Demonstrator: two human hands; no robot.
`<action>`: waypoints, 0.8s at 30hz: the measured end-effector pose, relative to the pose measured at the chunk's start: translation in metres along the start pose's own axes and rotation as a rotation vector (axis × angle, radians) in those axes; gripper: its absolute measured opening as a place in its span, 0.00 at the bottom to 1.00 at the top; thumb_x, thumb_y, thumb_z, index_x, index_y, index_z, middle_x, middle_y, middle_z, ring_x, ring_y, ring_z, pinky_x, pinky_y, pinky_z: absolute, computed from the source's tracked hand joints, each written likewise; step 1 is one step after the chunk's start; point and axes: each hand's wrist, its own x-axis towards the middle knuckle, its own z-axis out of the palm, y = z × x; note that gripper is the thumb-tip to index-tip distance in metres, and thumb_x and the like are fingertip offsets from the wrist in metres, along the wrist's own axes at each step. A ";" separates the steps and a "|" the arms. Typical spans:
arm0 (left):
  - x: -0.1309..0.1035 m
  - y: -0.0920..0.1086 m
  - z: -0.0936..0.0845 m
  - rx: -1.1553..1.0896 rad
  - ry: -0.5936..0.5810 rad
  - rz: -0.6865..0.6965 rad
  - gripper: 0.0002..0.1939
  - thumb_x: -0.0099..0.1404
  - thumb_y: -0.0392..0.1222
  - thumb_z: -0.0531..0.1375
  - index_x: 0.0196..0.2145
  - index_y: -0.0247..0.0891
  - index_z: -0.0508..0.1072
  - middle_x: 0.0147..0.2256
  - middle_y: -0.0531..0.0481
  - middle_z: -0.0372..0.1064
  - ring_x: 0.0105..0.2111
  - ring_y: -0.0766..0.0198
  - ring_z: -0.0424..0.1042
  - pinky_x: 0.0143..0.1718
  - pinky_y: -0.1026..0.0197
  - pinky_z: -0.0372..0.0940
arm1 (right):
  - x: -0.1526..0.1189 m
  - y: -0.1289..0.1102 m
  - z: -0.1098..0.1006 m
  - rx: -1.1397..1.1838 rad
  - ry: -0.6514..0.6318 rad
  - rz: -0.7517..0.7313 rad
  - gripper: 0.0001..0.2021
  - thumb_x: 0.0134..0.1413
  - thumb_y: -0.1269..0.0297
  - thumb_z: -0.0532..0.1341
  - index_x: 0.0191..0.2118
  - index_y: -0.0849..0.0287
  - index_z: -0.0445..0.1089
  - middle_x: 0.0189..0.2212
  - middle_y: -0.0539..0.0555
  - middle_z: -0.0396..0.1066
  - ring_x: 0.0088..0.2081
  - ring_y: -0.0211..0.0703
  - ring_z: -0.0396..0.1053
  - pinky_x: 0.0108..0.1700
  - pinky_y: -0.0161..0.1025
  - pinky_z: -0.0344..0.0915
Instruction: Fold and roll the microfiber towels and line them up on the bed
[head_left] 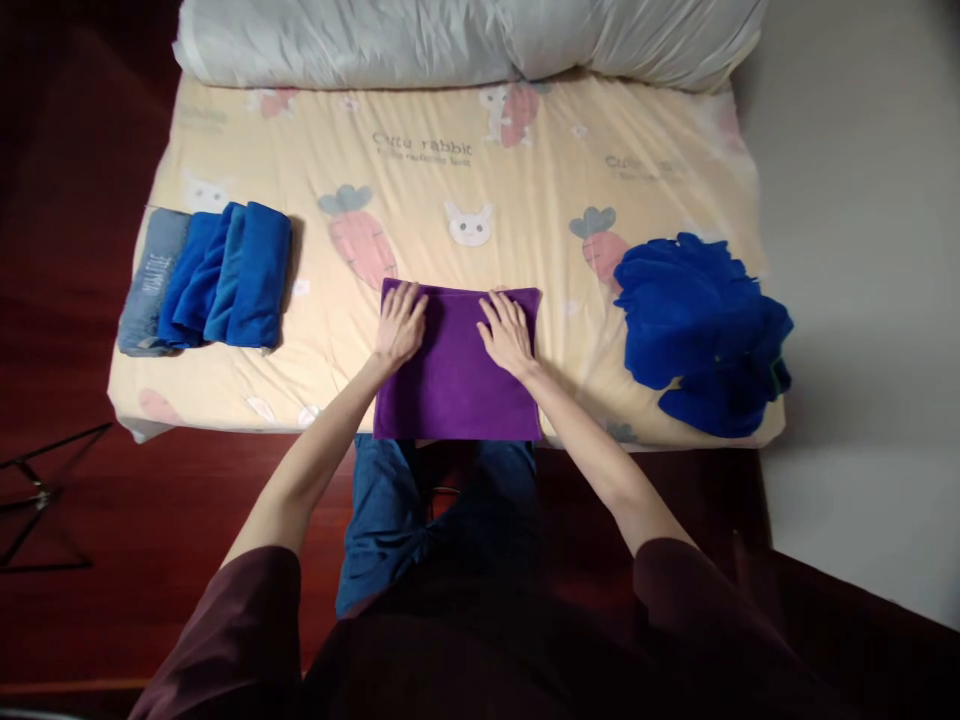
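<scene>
A purple cloth (465, 375) lies flat at the front edge of the bed, its near side reaching the edge above my legs. My left hand (403, 325) rests open on its upper left corner area, fingers spread and pointing away from me. On the upper right part lies my right hand (506, 330), also open with its fingers apart. Neither hand grips anything. Several folded cloths, blue (260, 275) and grey-blue (152, 285), sit side by side at the left. To the right is a loose heap of blue cloth (694, 315).
The bed's patterned yellow sheet (465, 185) spreads under everything. A rolled grey-white quilt (450, 40) runs along the far side. A pale wall (862, 300) borders the bed on the right. A black metal stand (41, 497) is on the red floor at the left.
</scene>
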 end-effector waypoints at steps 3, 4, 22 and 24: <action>-0.019 0.003 0.013 -0.069 -0.067 0.049 0.32 0.74 0.52 0.50 0.69 0.34 0.62 0.73 0.39 0.49 0.75 0.46 0.42 0.74 0.39 0.39 | -0.017 0.002 0.013 0.010 -0.081 0.014 0.30 0.73 0.53 0.48 0.74 0.59 0.53 0.76 0.57 0.45 0.76 0.53 0.40 0.76 0.60 0.38; -0.021 -0.003 0.016 -0.085 -0.054 0.009 0.34 0.73 0.54 0.50 0.70 0.33 0.61 0.73 0.39 0.48 0.75 0.47 0.41 0.75 0.39 0.38 | -0.019 0.010 0.016 0.004 -0.079 0.060 0.31 0.73 0.52 0.47 0.75 0.59 0.52 0.76 0.58 0.44 0.76 0.53 0.39 0.76 0.60 0.37; -0.205 0.021 -0.007 -0.061 -0.048 -0.173 0.35 0.77 0.53 0.43 0.74 0.32 0.49 0.75 0.38 0.39 0.75 0.49 0.36 0.75 0.38 0.37 | -0.172 -0.012 0.007 0.092 0.007 0.081 0.30 0.74 0.56 0.46 0.76 0.57 0.49 0.76 0.57 0.45 0.77 0.48 0.40 0.76 0.58 0.40; -0.258 0.021 -0.011 -0.072 -0.070 -0.201 0.35 0.77 0.52 0.44 0.74 0.33 0.49 0.74 0.37 0.42 0.75 0.49 0.37 0.74 0.38 0.41 | -0.225 -0.012 0.008 0.142 0.033 0.094 0.29 0.73 0.56 0.47 0.74 0.57 0.53 0.74 0.58 0.50 0.76 0.49 0.44 0.76 0.59 0.45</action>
